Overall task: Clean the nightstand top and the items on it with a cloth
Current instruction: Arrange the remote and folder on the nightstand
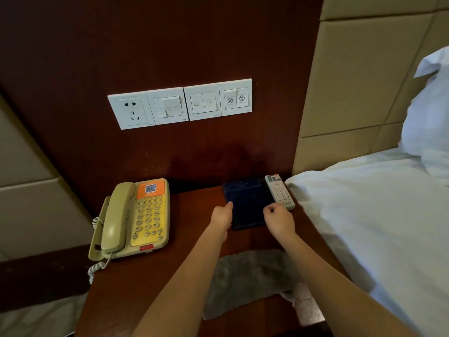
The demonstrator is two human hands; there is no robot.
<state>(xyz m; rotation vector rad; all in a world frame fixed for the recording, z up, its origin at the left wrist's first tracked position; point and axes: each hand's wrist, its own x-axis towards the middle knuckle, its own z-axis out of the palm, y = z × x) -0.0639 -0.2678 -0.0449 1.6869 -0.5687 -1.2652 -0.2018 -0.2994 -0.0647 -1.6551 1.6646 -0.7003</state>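
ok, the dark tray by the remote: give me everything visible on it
The dark tray is a flat, navy-black rectangle with a low raised rim and a slightly glossy, leather-like or plastic surface, with nothing in it. It lies flat on the nightstand top at the back right, near the wall panel. The left hand grips its left edge and the right hand its right edge. The white remote lies along its right side, touching or nearly so. The grey cloth lies apart, nearer the camera.

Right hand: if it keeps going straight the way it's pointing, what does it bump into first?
Probably the white remote, lying just beyond the right hand beside the dark tray. Depth is hard to judge, so the hand may already touch it.
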